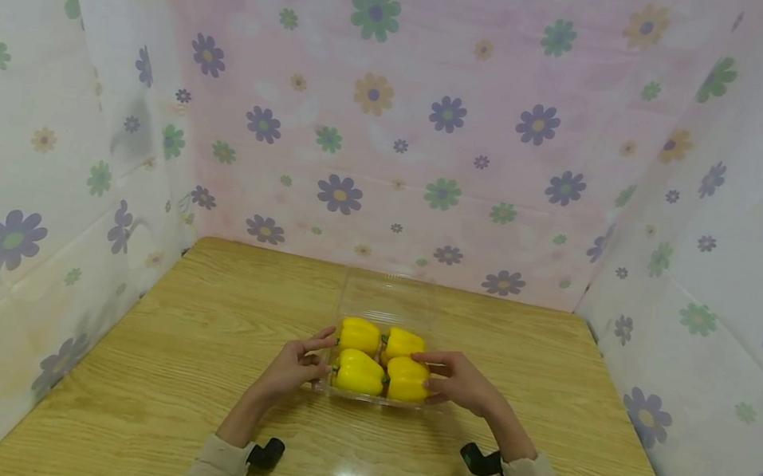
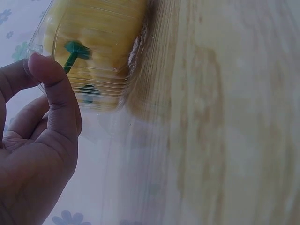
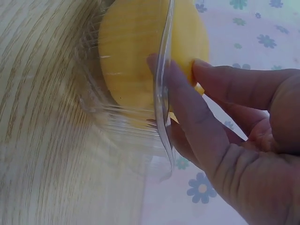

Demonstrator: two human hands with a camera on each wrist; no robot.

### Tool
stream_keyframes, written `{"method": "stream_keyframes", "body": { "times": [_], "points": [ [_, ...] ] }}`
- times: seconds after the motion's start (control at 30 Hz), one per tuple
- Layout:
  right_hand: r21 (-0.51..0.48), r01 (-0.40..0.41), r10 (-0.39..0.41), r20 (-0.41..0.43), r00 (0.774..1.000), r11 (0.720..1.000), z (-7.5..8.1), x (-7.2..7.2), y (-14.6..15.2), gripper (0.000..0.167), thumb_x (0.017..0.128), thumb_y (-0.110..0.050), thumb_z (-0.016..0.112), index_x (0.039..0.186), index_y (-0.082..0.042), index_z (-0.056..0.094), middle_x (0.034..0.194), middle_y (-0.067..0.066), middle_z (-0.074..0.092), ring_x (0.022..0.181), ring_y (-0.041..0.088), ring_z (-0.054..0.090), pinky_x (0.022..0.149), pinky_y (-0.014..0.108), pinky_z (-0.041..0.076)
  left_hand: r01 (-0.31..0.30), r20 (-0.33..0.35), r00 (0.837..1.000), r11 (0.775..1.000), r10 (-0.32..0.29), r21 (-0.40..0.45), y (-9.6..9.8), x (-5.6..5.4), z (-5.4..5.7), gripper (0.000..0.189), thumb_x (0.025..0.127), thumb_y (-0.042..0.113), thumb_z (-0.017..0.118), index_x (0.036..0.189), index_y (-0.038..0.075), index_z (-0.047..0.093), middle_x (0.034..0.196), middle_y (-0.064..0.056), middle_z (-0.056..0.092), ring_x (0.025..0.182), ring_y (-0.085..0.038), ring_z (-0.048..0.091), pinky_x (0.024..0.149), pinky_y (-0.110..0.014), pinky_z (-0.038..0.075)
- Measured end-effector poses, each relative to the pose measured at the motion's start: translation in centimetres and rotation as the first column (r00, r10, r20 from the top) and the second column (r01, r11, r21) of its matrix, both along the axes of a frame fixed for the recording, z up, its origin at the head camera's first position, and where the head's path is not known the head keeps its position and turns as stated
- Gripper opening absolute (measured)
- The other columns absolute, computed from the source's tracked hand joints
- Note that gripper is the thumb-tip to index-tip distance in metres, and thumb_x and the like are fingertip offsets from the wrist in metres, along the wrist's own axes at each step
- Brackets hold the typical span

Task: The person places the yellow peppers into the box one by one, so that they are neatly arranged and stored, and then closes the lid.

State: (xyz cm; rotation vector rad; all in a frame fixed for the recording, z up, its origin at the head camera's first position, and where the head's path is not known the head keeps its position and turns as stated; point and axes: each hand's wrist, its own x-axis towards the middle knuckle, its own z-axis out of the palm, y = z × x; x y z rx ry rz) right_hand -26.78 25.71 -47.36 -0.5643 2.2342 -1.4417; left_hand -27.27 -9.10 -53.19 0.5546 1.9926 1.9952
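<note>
A clear plastic container (image 1: 360, 398) rests on the wooden table, holding several yellow bell peppers with green stems. At its left side is my left hand (image 1: 291, 371); the left wrist view shows its thumb and a finger pinching the thin rim. My right hand (image 1: 467, 384) holds the front right bell pepper (image 1: 407, 382), one digit reaching over the rim between pepper and wall in the right wrist view. Beside that pepper sits the front left one (image 1: 359, 373). Behind them lie the back left pepper (image 1: 359, 336) and the back right pepper (image 1: 405, 343).
The container's transparent lid (image 1: 388, 297) is folded back on the far side. Wood-grain table surface (image 1: 237, 291) surrounds the container. Flower-patterned cloth (image 1: 393, 151) walls the table at the back and both sides. A dark camera mount (image 1: 266, 454) sits on each wrist.
</note>
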Motion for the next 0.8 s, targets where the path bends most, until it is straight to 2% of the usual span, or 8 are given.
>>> {"method": "stream_keyframes", "body": {
  "times": [0.23,0.5,0.8],
  "points": [
    [0.038,0.075,-0.073,-0.063,0.995,0.996,0.2,0.2,0.2,0.047,0.096,0.003,0.061,0.143,0.006,0.054,0.147,0.033,0.048,0.131,0.051,0.050,0.078,0.047,0.062,-0.002,-0.006,1.000,1.000,0.002,0.002,0.0,0.0,-0.1,0.058,0.097,-0.006,0.059,0.152,-0.008,0.040,0.170,-0.010,0.020,0.073,-0.010,0.052,0.058,-0.022,0.052],
    [-0.058,0.110,-0.114,-0.069,0.991,0.992,0.2,0.1,1.3,0.049,0.103,-0.012,0.060,0.144,0.012,0.048,0.145,0.036,0.048,0.122,0.044,0.060,0.083,0.053,0.060,0.001,-0.009,1.000,1.000,-0.001,0.005,0.0,0.0,0.0,0.058,0.097,-0.006,0.059,0.152,-0.008,0.039,0.170,-0.010,0.019,0.074,-0.011,0.052,0.058,-0.023,0.052],
    [-0.151,0.142,-0.153,-0.061,0.986,0.978,-1.0,-0.9,2.0,0.056,0.103,-0.021,0.062,0.147,0.008,0.045,0.147,0.033,0.047,0.126,0.045,0.056,0.089,0.042,0.060,0.006,-0.007,1.000,1.000,-0.006,0.019,-0.1,0.0,-0.1,0.059,0.097,-0.008,0.059,0.152,-0.008,0.038,0.170,-0.010,0.019,0.074,-0.010,0.052,0.058,-0.022,0.051]
  ]
}}
